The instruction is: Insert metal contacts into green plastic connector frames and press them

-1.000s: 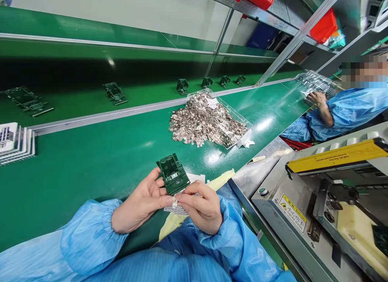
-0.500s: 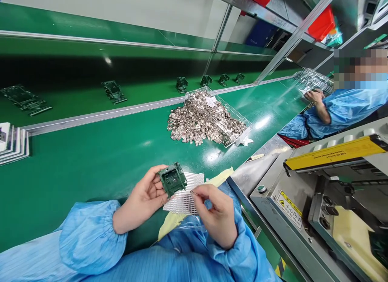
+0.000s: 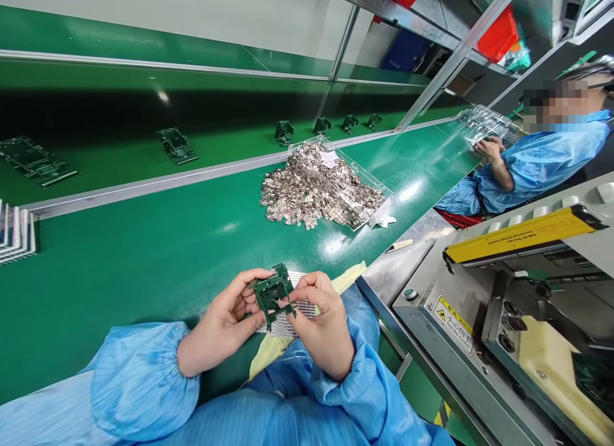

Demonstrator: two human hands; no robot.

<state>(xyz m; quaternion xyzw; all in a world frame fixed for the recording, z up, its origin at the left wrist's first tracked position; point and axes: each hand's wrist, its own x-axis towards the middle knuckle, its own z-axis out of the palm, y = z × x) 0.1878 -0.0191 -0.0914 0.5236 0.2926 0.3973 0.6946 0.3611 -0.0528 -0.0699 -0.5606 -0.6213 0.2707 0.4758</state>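
My left hand (image 3: 225,321) is closed round the left edge of a green circuit board assembly (image 3: 268,292), a boxy frame with a cut-out, held tilted above my lap. My right hand (image 3: 321,321) pinches at the assembly's right side, thumb and fingertips touching its opening. A small metal piece sits in that pinch, mostly hidden by the fingers. Below both hands, a silvery gridded sheet (image 3: 302,308) with rows of small metal pieces lies partly covered, over a yellow sheet (image 3: 349,278) at the table edge.
A heap of small metal pieces (image 3: 307,196) spills from a clear tray (image 3: 369,217) on the green table (image 3: 144,254). Several board assemblies (image 3: 177,145) stand along the back ledge. White stacked frames (image 3: 16,235) are at left. A machine (image 3: 432,305) borders the right; a co-worker (image 3: 532,164) sits beyond.
My right hand has moved left and up from over the gridded sheet to the board assembly, its fingertips now at the opening. The assembly has turned slightly in my left hand.
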